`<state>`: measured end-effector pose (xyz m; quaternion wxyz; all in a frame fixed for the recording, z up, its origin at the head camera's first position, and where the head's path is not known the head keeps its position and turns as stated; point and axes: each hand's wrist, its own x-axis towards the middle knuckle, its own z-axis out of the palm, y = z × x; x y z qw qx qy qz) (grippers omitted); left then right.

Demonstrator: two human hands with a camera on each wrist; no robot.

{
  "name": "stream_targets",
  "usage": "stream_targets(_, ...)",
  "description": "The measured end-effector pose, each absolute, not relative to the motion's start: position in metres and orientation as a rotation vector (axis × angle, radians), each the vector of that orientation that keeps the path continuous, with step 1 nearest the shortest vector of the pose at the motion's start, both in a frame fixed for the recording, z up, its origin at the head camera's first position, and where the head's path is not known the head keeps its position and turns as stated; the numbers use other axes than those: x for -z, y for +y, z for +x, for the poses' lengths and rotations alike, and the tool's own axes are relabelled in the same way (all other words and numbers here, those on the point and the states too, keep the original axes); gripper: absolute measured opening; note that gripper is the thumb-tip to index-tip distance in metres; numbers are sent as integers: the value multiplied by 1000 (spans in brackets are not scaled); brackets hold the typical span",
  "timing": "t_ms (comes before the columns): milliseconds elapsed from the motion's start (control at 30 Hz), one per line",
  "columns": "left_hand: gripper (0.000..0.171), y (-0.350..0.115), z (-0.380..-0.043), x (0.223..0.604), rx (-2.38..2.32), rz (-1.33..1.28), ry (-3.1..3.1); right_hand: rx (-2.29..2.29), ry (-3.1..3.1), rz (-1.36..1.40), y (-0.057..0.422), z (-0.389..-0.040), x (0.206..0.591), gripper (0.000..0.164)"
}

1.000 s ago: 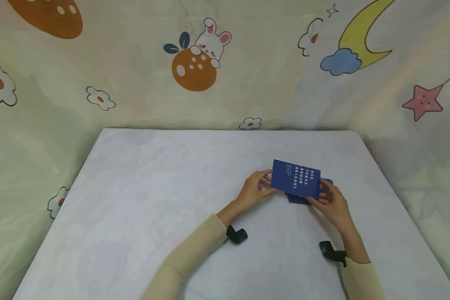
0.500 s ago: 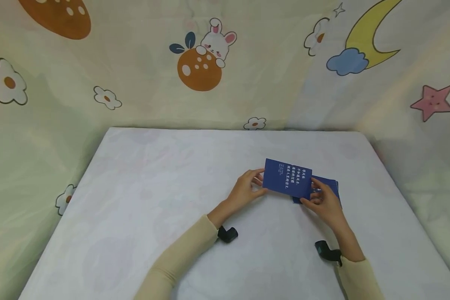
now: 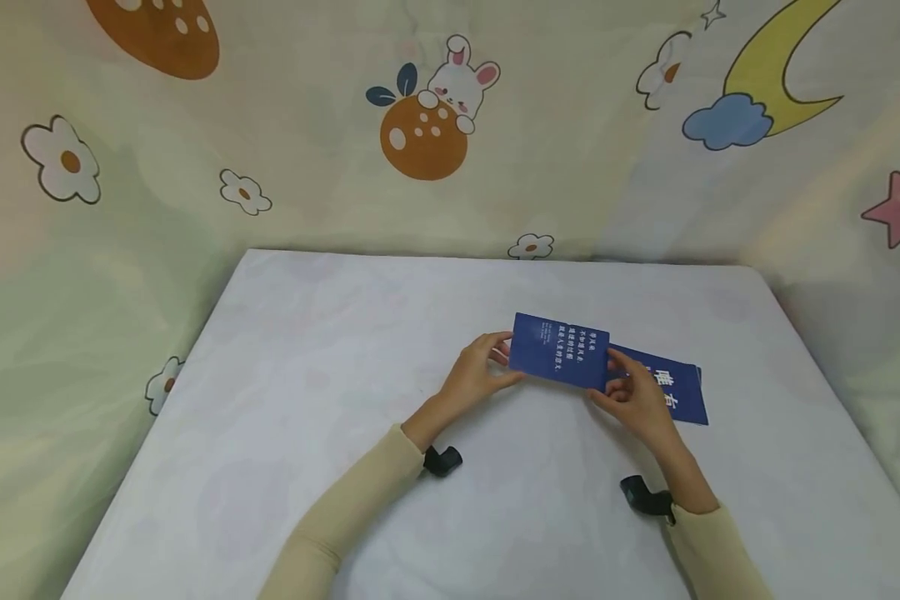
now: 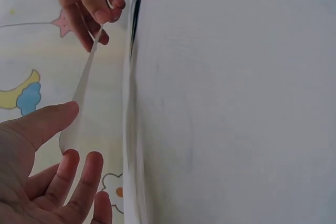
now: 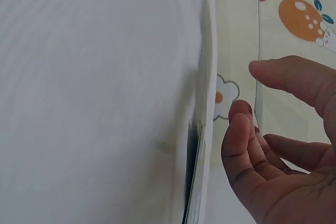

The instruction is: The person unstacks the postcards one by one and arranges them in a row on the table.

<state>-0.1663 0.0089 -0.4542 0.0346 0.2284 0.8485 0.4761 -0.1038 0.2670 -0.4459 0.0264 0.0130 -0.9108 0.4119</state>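
A blue card (image 3: 558, 350) with white vertical writing is held up over the white table in the head view. My left hand (image 3: 474, 373) pinches its left edge between thumb and fingers, while my right hand (image 3: 640, 407) holds the lower right corner. To the right, partly behind my right hand, another blue card (image 3: 686, 390) with large white characters lies on the table. From the left wrist the held card (image 4: 79, 103) appears as a thin slanted pale sheet stretched between both hands. In the right wrist view, layered edges (image 5: 194, 182) of the lying cards show at the tabletop.
The white-covered table (image 3: 360, 333) reaches back to a patterned cloth wall (image 3: 307, 125) with a rabbit, moon and flowers. Black wrist cameras (image 3: 444, 461) sit at both sleeve cuffs.
Both hands have carried the held card leftward over the table, away from the lying cards. More of those cards, including their large white characters, now shows. The head view has turned slightly left.
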Motion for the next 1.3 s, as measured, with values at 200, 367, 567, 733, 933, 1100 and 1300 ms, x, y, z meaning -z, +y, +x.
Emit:
stream_targets(200, 65, -9, -168, 457, -1487, 691, 2633, -1276, -2804, 120, 252, -111, 445, 72)
stream_targets(367, 66, -27, -167, 458, -1527, 664, 2627, -1287, -2809, 173, 236, -118, 444, 71)
stream_targets(567, 65, -53, -164, 460, -1521, 605, 2662, -1335, -2818, 221, 215, -125, 448, 71)
stream_targets(733, 65, -72, -161, 460, -1496, 547, 2703, -1367, -2827, 283, 197, -128, 447, 71)
stream_targets(933, 65, -91, -159, 457, -1470, 486, 2740, -1389, -2820, 321, 179, -134, 448, 71)
stream_targets(1100, 64, -109, -157, 457, -1417, 408, 2768, -1434, -2807, 397, 163, -139, 450, 69)
stream_targets(1300, 64, -131, -156, 455, -1398, 372, 2775, -1476, -2799, 468, 144, -143, 448, 69)
